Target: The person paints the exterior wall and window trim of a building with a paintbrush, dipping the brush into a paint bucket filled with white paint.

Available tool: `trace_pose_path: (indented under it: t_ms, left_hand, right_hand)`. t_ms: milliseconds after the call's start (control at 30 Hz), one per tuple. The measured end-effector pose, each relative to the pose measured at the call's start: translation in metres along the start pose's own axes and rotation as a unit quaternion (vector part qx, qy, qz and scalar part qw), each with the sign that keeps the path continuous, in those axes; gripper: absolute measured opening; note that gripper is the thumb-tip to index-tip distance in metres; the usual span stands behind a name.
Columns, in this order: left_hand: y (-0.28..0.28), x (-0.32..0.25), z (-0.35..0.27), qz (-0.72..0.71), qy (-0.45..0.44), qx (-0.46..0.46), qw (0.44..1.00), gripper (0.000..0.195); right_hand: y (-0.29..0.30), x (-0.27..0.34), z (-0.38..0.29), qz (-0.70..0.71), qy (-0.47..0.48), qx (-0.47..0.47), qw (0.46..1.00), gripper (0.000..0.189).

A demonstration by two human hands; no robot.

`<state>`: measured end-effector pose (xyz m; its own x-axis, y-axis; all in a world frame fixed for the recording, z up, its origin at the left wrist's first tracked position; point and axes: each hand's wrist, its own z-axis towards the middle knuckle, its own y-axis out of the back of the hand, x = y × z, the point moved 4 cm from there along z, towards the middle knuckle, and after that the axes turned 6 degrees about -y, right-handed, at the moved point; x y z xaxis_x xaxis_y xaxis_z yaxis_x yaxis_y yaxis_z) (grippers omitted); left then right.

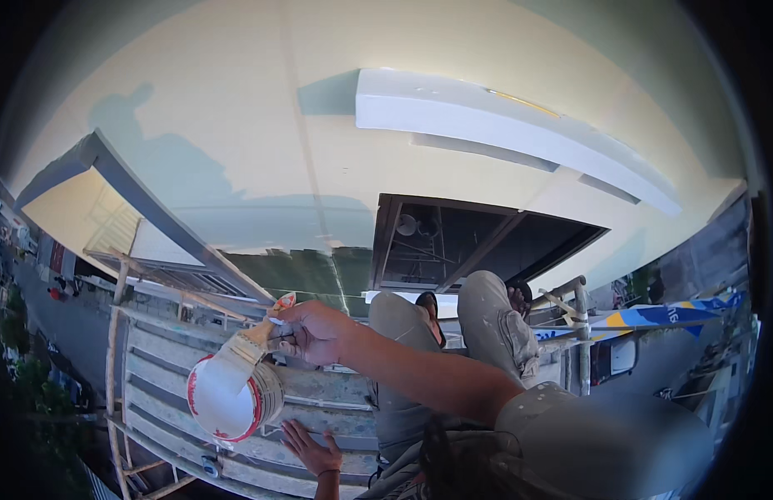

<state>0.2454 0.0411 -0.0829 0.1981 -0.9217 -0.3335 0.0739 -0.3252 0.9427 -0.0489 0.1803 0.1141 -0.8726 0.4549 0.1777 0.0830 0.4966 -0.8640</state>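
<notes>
A paintbrush (255,337) with a pale wooden handle is held in my right hand (314,334), its bristles coated white over the open paint can. That can (270,400), round with a red-stained rim, holds white paint (220,400) and stands on the slatted scaffold platform. Just right of the can and lower, my left hand (311,447) rests on the slats with its fingers spread and nothing in it. The wall ahead is cream, with a dark green patch (280,272) low down beside the window.
A dark-framed window (486,244) lies ahead under a white ledge (461,106) bearing a yellow stick (524,103). Wooden scaffold poles (114,350) edge the slatted platform (324,412). A street (80,325) shows far below on the left, a blue banner (655,317) to the right.
</notes>
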Motion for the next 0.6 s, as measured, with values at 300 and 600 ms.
trace_pose_path:
  t_ms: [300,600]
  left_hand:
    - [0.021,-0.067,0.059,-0.018,-0.155,-0.092,0.983,0.071]
    - [0.150,-0.425,0.218,-0.127,-0.479,-0.222,0.840,0.047]
  right_hand:
    - [0.118,0.158,-0.336,0.099,0.353,-0.084,0.926,0.008]
    - [0.312,0.157,-0.550,0.297,0.553,-0.143,0.765,0.011]
